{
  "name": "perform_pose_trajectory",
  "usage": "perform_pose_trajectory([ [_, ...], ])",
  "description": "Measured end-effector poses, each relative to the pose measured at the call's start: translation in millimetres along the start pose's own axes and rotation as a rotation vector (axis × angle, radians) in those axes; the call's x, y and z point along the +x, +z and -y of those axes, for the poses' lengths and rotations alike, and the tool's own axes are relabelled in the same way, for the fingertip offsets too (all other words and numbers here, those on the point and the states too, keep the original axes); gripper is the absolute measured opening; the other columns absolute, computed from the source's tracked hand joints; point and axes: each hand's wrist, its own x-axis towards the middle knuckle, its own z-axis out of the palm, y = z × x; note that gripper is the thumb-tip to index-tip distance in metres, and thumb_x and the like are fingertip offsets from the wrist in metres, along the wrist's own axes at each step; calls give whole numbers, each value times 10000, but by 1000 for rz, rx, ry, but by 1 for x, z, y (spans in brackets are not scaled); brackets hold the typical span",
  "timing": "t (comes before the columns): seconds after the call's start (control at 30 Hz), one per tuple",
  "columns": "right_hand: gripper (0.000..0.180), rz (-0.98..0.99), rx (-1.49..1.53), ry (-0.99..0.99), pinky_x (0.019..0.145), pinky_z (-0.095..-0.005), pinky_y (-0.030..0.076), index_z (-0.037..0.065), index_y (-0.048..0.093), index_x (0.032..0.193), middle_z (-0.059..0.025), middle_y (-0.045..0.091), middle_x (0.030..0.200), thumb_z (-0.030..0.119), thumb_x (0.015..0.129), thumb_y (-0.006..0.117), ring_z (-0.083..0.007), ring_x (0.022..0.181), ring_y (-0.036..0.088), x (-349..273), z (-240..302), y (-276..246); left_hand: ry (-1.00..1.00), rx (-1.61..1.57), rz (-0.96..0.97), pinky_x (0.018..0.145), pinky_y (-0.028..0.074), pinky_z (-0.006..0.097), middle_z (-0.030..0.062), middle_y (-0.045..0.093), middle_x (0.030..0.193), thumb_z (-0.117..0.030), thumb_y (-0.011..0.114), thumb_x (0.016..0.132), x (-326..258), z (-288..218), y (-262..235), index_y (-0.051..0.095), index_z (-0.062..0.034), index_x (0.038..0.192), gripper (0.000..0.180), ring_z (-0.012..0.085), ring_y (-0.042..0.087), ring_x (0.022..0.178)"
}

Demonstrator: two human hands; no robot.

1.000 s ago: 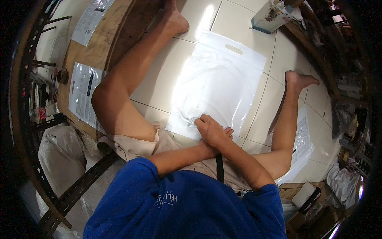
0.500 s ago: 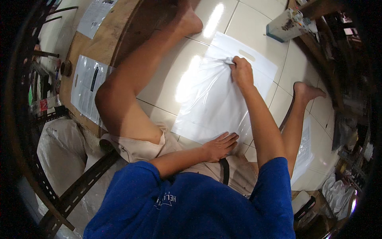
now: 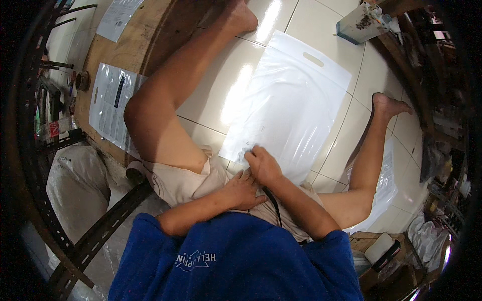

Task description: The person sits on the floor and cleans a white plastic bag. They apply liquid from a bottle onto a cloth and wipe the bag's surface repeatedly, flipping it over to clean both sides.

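A white plastic bag (image 3: 291, 100) with a cut-out handle at its far end lies flat on the tiled floor between my legs. My right hand (image 3: 263, 166) is closed with curled fingers, pressed down near the bag's near left corner. What it holds, if anything, is hidden under the fingers; small dark marks show on the bag just beside them. My left hand (image 3: 242, 191) lies flat with its fingers stretched out, at the bag's near edge over my lap and partly behind the right hand.
On the left, a wooden board (image 3: 120, 55) carries printed plastic bags (image 3: 113, 105). A stained container (image 3: 359, 25) stands at the far right. More plastic bags (image 3: 384, 185) lie beyond my right leg. A metal rail (image 3: 108, 233) and wrapped bundle (image 3: 75, 185) sit near left.
My right hand has moved from the bag's far part back to its near left corner. The bag's pulled wrinkles have flattened. My left hand has shifted left and toward me.
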Motion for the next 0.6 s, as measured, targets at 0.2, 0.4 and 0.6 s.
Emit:
perform_pose_trajectory([
  [0.2, 146, -243, -180, 99, 767, -472, 489, 47, 608, 994, -190, 576, 905, 123, 892, 535, -381, 886, 586, 98, -72, -49, -57, 108, 117, 1179, 157, 530, 299, 186, 1560, -587, 334, 977, 2, -2, -1, 321, 88, 1449, 824, 396, 101, 1485],
  [0.4, 159, -398, -168, 241, 791, -459, 490, 32, 650, 991, -219, 623, 895, 75, 838, 648, -403, 885, 613, 162, -101, -134, -38, 71, 103, 1167, 178, 551, 311, 173, 1559, -580, 339, 977, 0, -2, -5, 330, 92, 1441, 817, 403, 98, 1484],
  [0.6, 169, -18, 117, -34, 812, -397, 482, 2, 620, 1007, -171, 577, 958, 81, 884, 536, -323, 901, 576, 45, -56, -40, -23, 86, 97, 1151, 228, 551, 359, 195, 1523, -564, 332, 991, 0, -5, -4, 340, 112, 1420, 801, 448, 118, 1466],
])
